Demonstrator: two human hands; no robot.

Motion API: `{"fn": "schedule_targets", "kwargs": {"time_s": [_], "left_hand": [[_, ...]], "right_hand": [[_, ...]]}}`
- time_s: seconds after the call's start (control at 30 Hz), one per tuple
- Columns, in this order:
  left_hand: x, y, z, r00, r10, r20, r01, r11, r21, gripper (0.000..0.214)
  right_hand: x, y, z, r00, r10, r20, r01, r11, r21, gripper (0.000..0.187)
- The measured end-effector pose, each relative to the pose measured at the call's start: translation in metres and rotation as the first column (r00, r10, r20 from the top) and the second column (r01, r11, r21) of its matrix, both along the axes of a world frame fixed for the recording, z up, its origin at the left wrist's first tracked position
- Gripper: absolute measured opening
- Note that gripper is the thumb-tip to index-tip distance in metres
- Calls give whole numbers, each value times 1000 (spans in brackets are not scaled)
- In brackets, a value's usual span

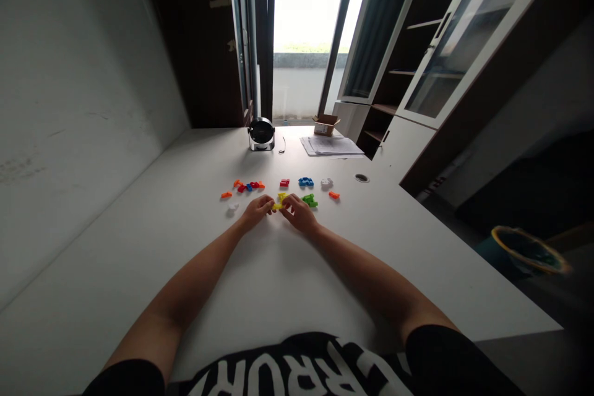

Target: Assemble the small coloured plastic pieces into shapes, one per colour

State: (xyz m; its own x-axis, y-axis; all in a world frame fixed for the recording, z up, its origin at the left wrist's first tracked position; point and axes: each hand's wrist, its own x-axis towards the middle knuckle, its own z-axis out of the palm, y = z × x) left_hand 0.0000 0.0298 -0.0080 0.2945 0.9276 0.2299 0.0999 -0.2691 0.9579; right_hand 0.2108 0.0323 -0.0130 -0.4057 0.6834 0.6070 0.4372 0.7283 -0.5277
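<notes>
- Centrally, a small yellow plastic puzzle piece (279,202) lies between the hands, on the white worktop (153,241). Its long axis seems to slant from near-left to far-right, though fingers hide part of it.
- The left hand (256,211) comes in from the left with its fingers curled, pinching the piece's left side.
- The right hand (297,213) is closed in the same way on the piece's right side.
- Neither hand is clearly nearer; the piece sits about midway between them.
- Just beyond the right hand lies a green plastic piece (309,200), with an orange piece (333,195) farther right.
- Ahead of the hands, a loose row holds a red piece (284,182), a blue piece (305,181) and a white piece (327,182).
- Farther off stand a black-and-silver desk fan (261,134) and a small cardboard box (325,125) on a stack of papers (330,145).
</notes>
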Motion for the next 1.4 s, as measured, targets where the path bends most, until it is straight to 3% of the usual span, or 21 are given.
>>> {"fn": "schedule_targets", "kwargs": {"time_s": [0.7, 1.0, 1.4], "left_hand": [[0, 1, -3, 1000, 16, 13, -16, 1000, 23, 24], [0, -3, 3, 1000, -18, 15, 18, 999, 38, 26], [2, -11, 13, 999, -41, 27, 40, 998, 50, 25]], "right_hand": [[1, -2, 3, 998, -52, 32, 53, 998, -24, 12], [1, -1, 4, 992, -112, 60, 115, 992, -57, 19], [-2, -4, 6, 997, -78, 31, 78, 997, -15, 21]]}}
